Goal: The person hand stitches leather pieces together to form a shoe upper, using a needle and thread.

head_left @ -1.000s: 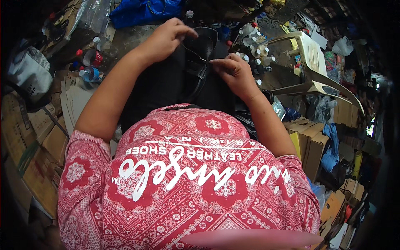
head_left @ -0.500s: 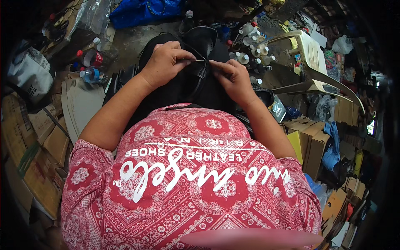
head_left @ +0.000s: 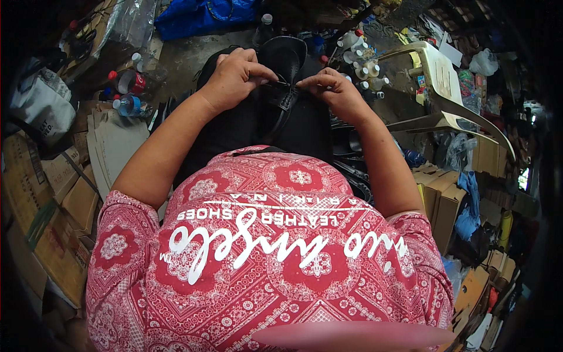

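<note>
A black leather shoe [head_left: 281, 104] rests on my lap between my thighs, its laced front facing up. Beside the lacing on the left, my left hand [head_left: 236, 79] is closed, thumb and forefinger pinching a thin dark lace [head_left: 282, 78]. My right hand [head_left: 335, 91] is closed too, its thumb and forefinger pressed together at the right edge of the lacing. Whatever lies between those right fingertips is too small to make out. Black trousers [head_left: 229, 126] lie beneath the shoe and partly blend with it.
Plastic bottles [head_left: 130, 82] lie on the floor at the left, and several more [head_left: 366, 69] stand at the far right. A worn white plastic chair [head_left: 440, 76] is at the right. Cardboard [head_left: 114, 146] lies at left, near a blue bag [head_left: 202, 17] farther off.
Both hands have shifted slightly away from me and to the right. My right forearm has swung outward, and more of the shoe's far part shows between the hands.
</note>
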Available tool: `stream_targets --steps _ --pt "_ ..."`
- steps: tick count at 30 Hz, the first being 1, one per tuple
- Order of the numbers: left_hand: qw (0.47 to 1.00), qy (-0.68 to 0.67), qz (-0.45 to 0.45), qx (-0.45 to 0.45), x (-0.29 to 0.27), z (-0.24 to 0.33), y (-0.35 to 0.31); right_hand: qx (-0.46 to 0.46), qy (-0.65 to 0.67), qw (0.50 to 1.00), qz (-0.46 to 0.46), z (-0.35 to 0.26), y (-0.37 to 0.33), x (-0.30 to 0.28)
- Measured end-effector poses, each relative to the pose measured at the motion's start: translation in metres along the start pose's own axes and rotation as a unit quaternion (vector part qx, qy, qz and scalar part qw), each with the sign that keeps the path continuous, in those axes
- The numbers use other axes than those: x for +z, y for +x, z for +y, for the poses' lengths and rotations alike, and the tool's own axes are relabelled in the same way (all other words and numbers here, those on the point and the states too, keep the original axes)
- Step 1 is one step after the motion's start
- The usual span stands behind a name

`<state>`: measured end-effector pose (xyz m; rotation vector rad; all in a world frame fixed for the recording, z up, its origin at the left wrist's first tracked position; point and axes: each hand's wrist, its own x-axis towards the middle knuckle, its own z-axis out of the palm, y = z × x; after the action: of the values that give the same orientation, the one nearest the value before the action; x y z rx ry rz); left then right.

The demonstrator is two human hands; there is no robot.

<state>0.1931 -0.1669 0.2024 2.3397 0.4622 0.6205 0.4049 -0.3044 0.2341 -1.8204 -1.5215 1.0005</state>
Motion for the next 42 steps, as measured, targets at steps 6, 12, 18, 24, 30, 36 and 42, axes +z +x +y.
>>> stream_targets --steps 6,12,18,24,30,36,42 --pt "1.0 0.009 -0.012 -0.003 -0.001 0.001 0.001 -0.001 0.0 1.0 -0.02 0.001 0.002 -0.003" --pt "0.999 0.024 -0.036 -0.009 0.006 -0.001 0.004 -0.006 0.059 0.998 -0.031 0.008 0.005 -0.002" --pt "0.996 -0.009 -0.083 -0.008 0.007 0.0 0.019 -0.006 0.043 0.998 -0.041 0.004 0.007 -0.003" --pt "0.999 -0.011 -0.019 0.031 -0.003 0.016 0.005 0.007 0.036 0.999 -0.018 -0.004 -0.006 0.001" --pt "0.985 -0.066 -0.056 -0.151 0.005 0.022 0.0 0.044 0.173 0.984 0.01 -0.002 -0.009 0.013" --pt "0.971 -0.059 -0.081 -0.219 0.013 0.028 0.009 0.059 0.224 0.973 0.019 0.003 -0.002 0.019" --pt "0.96 -0.116 -0.128 -0.219 0.013 0.029 0.022 0.074 0.189 0.979 0.014 0.002 0.005 0.014"
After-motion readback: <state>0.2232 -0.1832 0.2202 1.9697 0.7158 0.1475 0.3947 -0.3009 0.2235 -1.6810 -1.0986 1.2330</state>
